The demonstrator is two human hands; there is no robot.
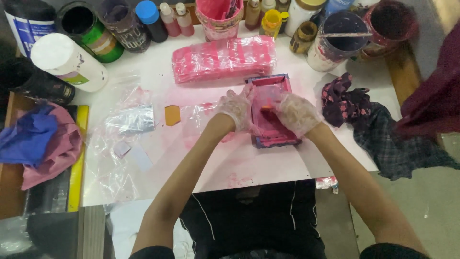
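A small framed screen (pixel 275 136), stained pink inside a dark border, lies on the white table (pixel 268 168) in front of me. Both my hands wear thin clear gloves. My left hand (pixel 237 109) rests on the frame's left edge. My right hand (pixel 297 114) is over the frame's right side, and its fingers close on a small orange piece (pixel 267 108) pressed against the pink surface. What lies under the frame is hidden.
A stack of pink-printed clear bags (pixel 224 57) lies just behind the frame. Paint jars, bottles and tubs (pixel 338 41) line the far edge. Dark rags (pixel 342 98) sit at the right, loose clear bags (pixel 129 120) and a small orange square (pixel 172 115) at the left.
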